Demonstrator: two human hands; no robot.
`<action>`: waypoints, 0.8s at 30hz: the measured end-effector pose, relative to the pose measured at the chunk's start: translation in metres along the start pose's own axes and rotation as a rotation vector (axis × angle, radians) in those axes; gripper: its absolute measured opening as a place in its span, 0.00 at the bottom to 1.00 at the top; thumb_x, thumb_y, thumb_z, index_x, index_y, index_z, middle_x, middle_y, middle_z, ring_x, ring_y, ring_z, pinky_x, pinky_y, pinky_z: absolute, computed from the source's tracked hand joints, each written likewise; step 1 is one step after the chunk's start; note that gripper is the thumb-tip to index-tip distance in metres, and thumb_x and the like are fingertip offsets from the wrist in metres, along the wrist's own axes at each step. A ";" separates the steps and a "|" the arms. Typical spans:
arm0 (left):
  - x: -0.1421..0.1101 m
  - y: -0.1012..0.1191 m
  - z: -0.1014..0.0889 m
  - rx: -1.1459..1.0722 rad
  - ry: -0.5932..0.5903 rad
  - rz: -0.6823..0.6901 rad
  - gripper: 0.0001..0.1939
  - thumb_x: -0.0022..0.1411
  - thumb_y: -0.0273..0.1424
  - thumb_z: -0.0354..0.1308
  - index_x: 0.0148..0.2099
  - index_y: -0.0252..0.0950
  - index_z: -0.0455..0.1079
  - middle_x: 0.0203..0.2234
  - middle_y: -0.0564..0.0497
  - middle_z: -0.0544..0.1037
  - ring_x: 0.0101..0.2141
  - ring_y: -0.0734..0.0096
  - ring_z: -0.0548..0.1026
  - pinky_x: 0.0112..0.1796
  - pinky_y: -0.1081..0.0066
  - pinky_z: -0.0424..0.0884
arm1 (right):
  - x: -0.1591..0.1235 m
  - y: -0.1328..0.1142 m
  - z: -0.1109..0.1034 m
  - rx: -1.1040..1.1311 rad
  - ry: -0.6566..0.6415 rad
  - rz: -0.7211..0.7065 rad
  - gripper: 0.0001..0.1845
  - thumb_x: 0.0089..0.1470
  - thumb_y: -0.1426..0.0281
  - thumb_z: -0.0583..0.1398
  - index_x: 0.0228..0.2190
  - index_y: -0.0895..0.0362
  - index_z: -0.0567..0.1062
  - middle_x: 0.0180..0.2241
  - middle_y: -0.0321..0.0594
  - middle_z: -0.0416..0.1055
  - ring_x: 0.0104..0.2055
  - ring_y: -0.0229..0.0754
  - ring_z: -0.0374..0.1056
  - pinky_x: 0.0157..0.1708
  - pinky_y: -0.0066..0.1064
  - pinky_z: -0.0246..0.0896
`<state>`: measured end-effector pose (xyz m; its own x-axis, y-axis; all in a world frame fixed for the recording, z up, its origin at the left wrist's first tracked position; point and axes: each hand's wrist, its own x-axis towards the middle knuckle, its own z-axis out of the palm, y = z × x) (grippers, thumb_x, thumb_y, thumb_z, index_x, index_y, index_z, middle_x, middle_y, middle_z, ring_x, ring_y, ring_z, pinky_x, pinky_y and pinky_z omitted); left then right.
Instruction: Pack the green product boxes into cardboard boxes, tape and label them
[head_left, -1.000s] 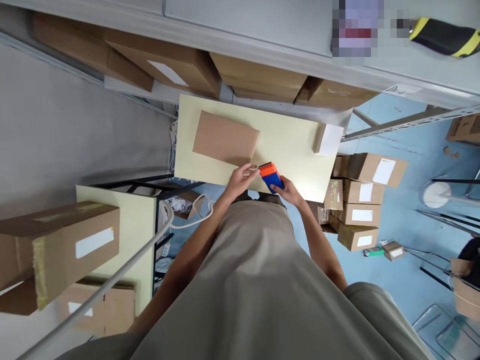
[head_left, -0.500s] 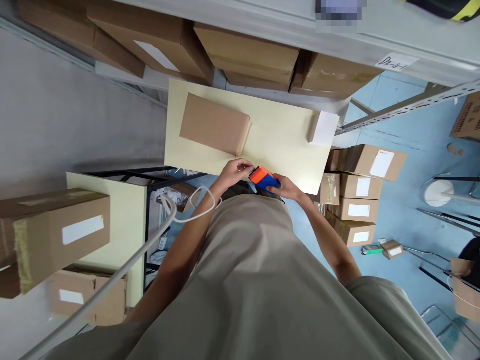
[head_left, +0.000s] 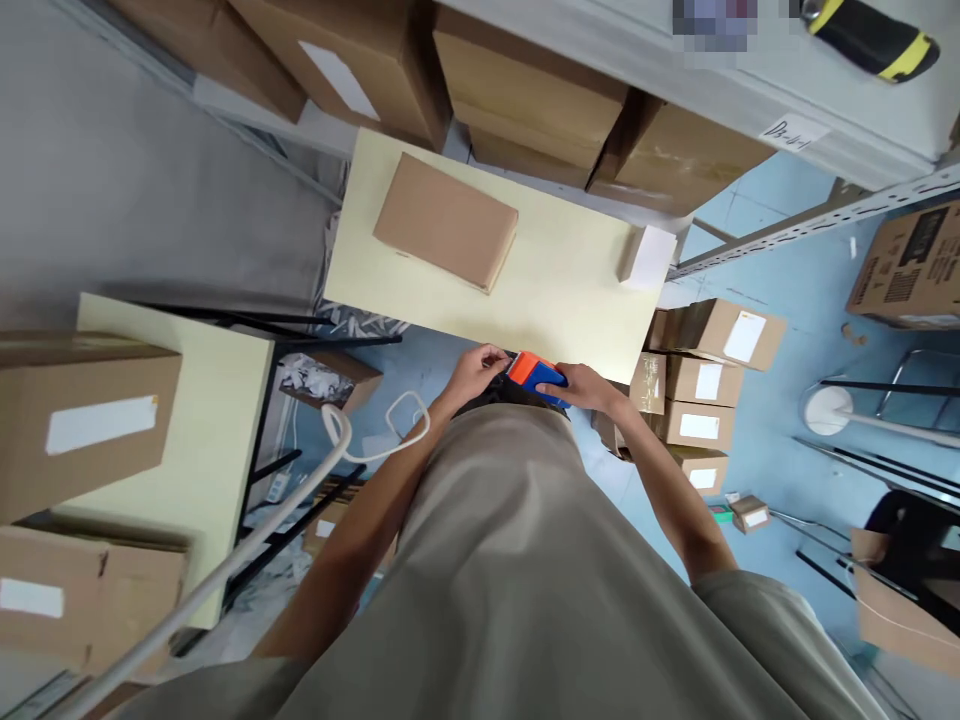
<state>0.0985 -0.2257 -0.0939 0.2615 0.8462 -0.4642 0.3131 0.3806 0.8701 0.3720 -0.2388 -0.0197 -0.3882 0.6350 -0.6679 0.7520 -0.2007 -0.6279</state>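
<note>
My right hand (head_left: 585, 386) is closed around the blue end of an orange-and-blue block-shaped object (head_left: 531, 368); its exact kind I cannot make out. It is held close to my waist, just off the table's near edge. At its orange end, my left hand (head_left: 478, 372) has its fingertips pinched together; what they hold, if anything, is too small to tell. Beyond both hands, a closed brown cardboard box (head_left: 447, 218) lies on the pale yellow table (head_left: 577, 290). A small white box (head_left: 648, 257) stands near the table's right end.
Large cartons (head_left: 529, 100) line the shelf behind the table. A black-and-yellow handle (head_left: 874, 40) lies on the upper shelf. Labelled boxes (head_left: 701, 383) are stacked at right. A second table (head_left: 217, 420) at left bears cartons. A white cable (head_left: 341, 440) hangs by my left forearm.
The view has shifted, so table and side stacks sit differently in it. Both hands remain at the orange-and-blue object, which is now slightly more level.
</note>
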 end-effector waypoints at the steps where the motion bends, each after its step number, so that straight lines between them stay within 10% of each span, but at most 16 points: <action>1: -0.009 -0.006 0.004 -0.010 0.000 -0.009 0.18 0.61 0.50 0.66 0.38 0.39 0.78 0.36 0.46 0.85 0.39 0.59 0.81 0.46 0.60 0.78 | -0.005 0.000 0.004 -0.008 -0.035 -0.001 0.31 0.65 0.36 0.60 0.34 0.52 0.74 0.29 0.38 0.75 0.30 0.44 0.69 0.33 0.34 0.57; 11: -0.038 -0.057 -0.026 -0.079 0.244 -0.007 0.19 0.61 0.52 0.70 0.38 0.41 0.79 0.36 0.48 0.85 0.39 0.61 0.81 0.48 0.61 0.79 | -0.021 0.013 0.016 -0.287 -0.104 0.062 0.28 0.67 0.40 0.62 0.42 0.53 0.79 0.30 0.42 0.80 0.31 0.50 0.76 0.33 0.35 0.60; 17: 0.026 -0.056 -0.052 -0.085 0.417 0.197 0.11 0.65 0.41 0.68 0.39 0.38 0.78 0.38 0.47 0.86 0.40 0.64 0.81 0.47 0.65 0.78 | 0.048 0.001 0.001 -0.616 0.214 0.099 0.38 0.71 0.43 0.59 0.65 0.61 0.70 0.51 0.61 0.82 0.52 0.65 0.80 0.51 0.44 0.69; 24: 0.107 -0.057 -0.072 -0.090 0.545 0.270 0.02 0.64 0.29 0.67 0.39 0.37 0.77 0.37 0.49 0.85 0.40 0.67 0.80 0.45 0.69 0.75 | 0.129 0.018 -0.003 -0.652 0.440 0.070 0.45 0.73 0.39 0.51 0.67 0.67 0.61 0.51 0.69 0.79 0.55 0.71 0.76 0.54 0.54 0.70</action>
<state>0.0429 -0.1299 -0.1817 -0.1909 0.9770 -0.0947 0.2162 0.1360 0.9668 0.3373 -0.1581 -0.1159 -0.1845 0.9011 -0.3925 0.9804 0.1405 -0.1384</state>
